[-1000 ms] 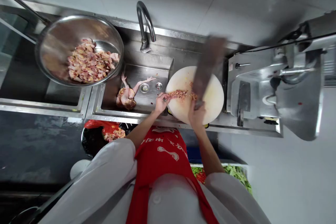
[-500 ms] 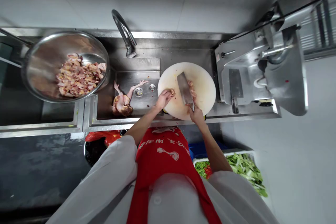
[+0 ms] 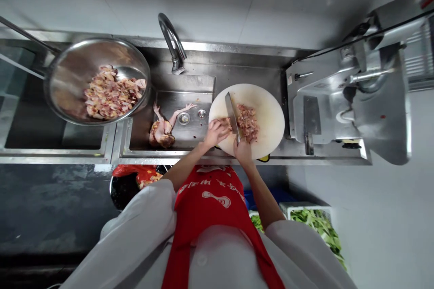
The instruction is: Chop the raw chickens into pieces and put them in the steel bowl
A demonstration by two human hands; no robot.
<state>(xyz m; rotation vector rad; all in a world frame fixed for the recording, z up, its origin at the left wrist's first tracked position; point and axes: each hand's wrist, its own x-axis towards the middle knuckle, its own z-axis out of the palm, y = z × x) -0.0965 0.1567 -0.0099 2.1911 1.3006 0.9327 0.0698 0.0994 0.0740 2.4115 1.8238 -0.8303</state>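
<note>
On the round white cutting board [image 3: 271, 108], my right hand [image 3: 243, 151] grips the handle of a cleaver [image 3: 232, 115], its blade edge-down and pointing away from me. Chopped chicken pieces [image 3: 247, 123] lie in a heap just right of the blade. My left hand [image 3: 216, 132] is closed on a piece of chicken [image 3: 225, 123] left of the blade, close to it. A whole raw chicken [image 3: 162, 132] with its feet sticking out lies in the sink [image 3: 200, 83] to the left.
A large steel bowl [image 3: 64, 86] of chopped chicken stands at the left. A faucet [image 3: 172, 45] rises behind the sink. To the right are a slicing machine [image 3: 356, 81] and a second cleaver [image 3: 311, 117]. Crates of greens [image 3: 318, 228] sit below.
The cleaver has moved left, off the chopped chicken, and turned from lying tilted to edge-down beside my left hand. My left hand's chicken piece now lies near the blade. The view has shifted slightly.
</note>
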